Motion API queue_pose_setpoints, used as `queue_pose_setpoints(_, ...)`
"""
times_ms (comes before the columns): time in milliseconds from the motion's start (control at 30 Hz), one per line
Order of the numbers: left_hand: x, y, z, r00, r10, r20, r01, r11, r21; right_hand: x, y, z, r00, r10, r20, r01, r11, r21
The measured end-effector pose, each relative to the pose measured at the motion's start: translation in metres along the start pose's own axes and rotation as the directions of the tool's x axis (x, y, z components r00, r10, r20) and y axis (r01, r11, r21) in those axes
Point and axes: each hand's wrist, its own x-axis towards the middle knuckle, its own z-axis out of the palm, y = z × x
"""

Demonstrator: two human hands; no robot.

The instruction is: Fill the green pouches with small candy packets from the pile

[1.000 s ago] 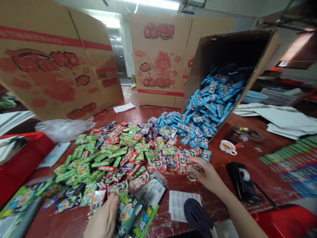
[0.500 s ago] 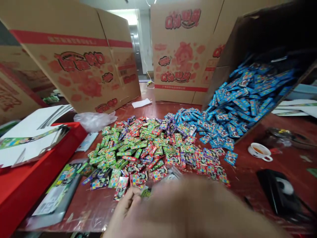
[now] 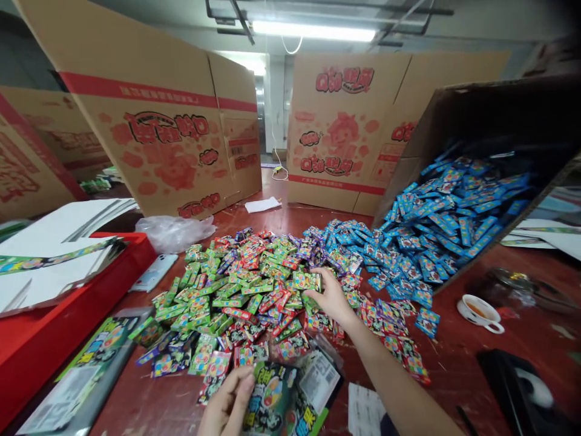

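Note:
My left hand pinches the edge of a dark green printed candy bag close to the table's front edge. Further out, my right hand is over the heap, its thumb and fingers closed on a small green candy packet. Around it lies a mixed heap of green, red and purple candy packets. Another printed bag, with a white label, is beside and partly behind the one in my left hand. Whether my bag's mouth is open, I cannot tell.
A tipped carton spills blue packets at the right. Tall cartons stand behind. A red tray with white sheets and flat bags lie left. A tea cup and a black device are right.
My right hand, a blur across the front before, has reached forward to the heap and closed on a green packet. The bag in my left hand shows now. The view has tilted upward.

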Motion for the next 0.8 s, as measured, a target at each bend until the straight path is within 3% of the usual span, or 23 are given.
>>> queue_pose_setpoints(100,0.006,0.0,0.003,0.999,-0.024,-0.032,0.024,1.0,-0.005,-0.025,-0.004,-0.021,0.999,0.036,-0.002,-0.035,0.991,0.127)
queue_pose_setpoints(167,0.01,0.001,0.007,0.999,-0.025,-0.033,0.025,1.0,-0.013,-0.043,-0.005,-0.03,0.987,0.153,-0.046,-0.135,0.95,0.283)
queue_pose_setpoints(300,0.015,0.006,0.014,0.999,-0.037,0.039,0.038,0.999,-0.006,-0.075,-0.005,-0.037,0.894,0.447,0.004,-0.364,0.722,0.589)
queue_pose_setpoints(400,0.016,0.012,0.016,0.993,-0.062,0.096,0.062,0.998,0.011,-0.096,-0.01,-0.039,0.867,0.483,0.121,-0.443,0.638,0.63)
queue_pose_setpoints(533,0.017,0.02,0.016,0.97,-0.095,0.224,0.114,0.991,-0.073,-0.116,-0.027,-0.045,0.854,0.394,0.338,-0.509,0.505,0.697)
queue_pose_setpoints(633,0.019,0.024,0.016,0.948,-0.105,0.3,0.141,0.985,-0.1,-0.121,-0.04,-0.05,0.883,0.337,0.327,-0.468,0.561,0.683)
queue_pose_setpoints(800,0.022,0.025,0.019,0.935,-0.101,0.34,0.141,0.986,-0.094,-0.117,-0.048,-0.051,0.949,0.299,0.102,-0.291,0.702,0.65)
